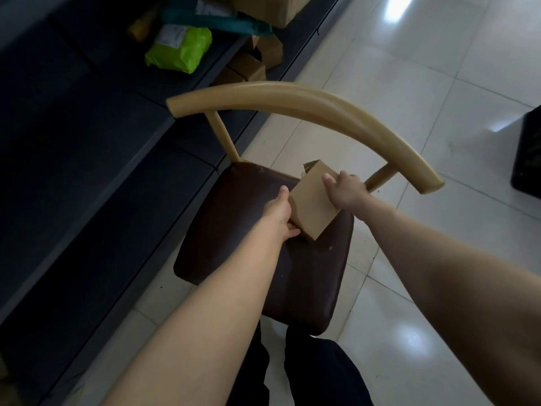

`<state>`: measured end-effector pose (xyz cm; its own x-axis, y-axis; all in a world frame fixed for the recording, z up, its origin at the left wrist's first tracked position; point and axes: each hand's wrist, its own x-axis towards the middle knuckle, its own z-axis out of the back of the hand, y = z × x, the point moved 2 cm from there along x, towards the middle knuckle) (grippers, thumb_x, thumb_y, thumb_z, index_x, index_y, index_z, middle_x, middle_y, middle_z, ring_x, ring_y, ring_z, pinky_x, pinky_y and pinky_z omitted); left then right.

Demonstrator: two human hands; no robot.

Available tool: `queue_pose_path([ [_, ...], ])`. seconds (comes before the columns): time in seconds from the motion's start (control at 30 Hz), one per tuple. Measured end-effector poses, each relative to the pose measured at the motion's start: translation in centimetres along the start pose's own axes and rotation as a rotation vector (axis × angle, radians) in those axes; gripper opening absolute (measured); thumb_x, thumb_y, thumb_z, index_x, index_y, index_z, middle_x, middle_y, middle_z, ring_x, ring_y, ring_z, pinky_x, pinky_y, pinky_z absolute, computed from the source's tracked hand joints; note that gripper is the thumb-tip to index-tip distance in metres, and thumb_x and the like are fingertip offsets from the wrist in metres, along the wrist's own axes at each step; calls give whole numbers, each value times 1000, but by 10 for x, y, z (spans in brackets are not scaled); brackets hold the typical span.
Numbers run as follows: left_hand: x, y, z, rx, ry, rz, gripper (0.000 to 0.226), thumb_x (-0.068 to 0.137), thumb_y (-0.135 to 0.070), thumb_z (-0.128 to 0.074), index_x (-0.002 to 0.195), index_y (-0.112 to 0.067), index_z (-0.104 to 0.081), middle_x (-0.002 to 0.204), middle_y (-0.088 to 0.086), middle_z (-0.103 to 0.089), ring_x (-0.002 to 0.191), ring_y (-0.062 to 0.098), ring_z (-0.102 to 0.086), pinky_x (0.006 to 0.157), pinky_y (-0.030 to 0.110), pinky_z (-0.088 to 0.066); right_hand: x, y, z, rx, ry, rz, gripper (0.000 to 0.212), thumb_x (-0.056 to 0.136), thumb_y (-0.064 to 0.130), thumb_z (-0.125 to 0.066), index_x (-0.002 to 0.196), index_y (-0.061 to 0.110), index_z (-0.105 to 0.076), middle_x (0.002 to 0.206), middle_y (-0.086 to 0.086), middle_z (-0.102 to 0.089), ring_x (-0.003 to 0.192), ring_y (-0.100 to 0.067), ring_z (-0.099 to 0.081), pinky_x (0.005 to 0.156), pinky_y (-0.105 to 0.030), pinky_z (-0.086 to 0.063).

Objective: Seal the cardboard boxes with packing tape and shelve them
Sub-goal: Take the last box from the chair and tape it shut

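A small brown cardboard box [313, 203] rests on the dark brown seat of a chair [243, 230], tilted, with a torn flap showing at its far end. My left hand [282, 213] grips the box's left side, thumb up along the edge and fingers under its near corner. My right hand [342, 190] holds the right side, thumb lying on the top face. No packing tape is in view.
The chair's curved wooden backrest [307, 108] arcs behind the box. Dark metal shelving [87, 127] runs along the left, holding a green parcel [180, 48], a teal bag and several cardboard boxes [263, 10]. White tiled floor lies to the right, with a black crate [528, 153] at the edge.
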<state>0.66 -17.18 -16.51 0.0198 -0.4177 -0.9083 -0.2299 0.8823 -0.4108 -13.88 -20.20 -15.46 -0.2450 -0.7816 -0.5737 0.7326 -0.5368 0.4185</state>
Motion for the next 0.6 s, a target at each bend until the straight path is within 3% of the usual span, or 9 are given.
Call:
queue_pose_path([
  [0.3, -105, -48, 45, -101, -190, -112, 53, 93, -51, -46, 131, -12, -47, 125, 16, -57, 113, 36, -55, 96, 55, -45, -95, 80, 44, 83, -55, 158, 67, 96, 54, -34, 147, 11, -27, 148, -18, -27, 135, -39, -25, 108, -51, -26],
  [0.47, -191, -73, 89, -201, -348, -225, 47, 95, -45, -48, 124, -8, -52, 121, 16, -60, 106, 34, -59, 92, 50, -49, -173, 129, 63, 155, 1, 278, 66, 96, 55, -37, 146, 13, -29, 147, -16, -28, 135, -36, -27, 110, -51, -29],
  [0.6, -260, -99, 132, -320, -464, -371, 54, 92, -45, -53, 131, -8, -44, 127, 15, -54, 110, 33, -56, 94, 49, -48, -222, 186, 81, 152, 59, 434, 71, 95, 55, -40, 148, 9, -26, 149, -17, -25, 136, -37, -29, 112, -49, -28],
])
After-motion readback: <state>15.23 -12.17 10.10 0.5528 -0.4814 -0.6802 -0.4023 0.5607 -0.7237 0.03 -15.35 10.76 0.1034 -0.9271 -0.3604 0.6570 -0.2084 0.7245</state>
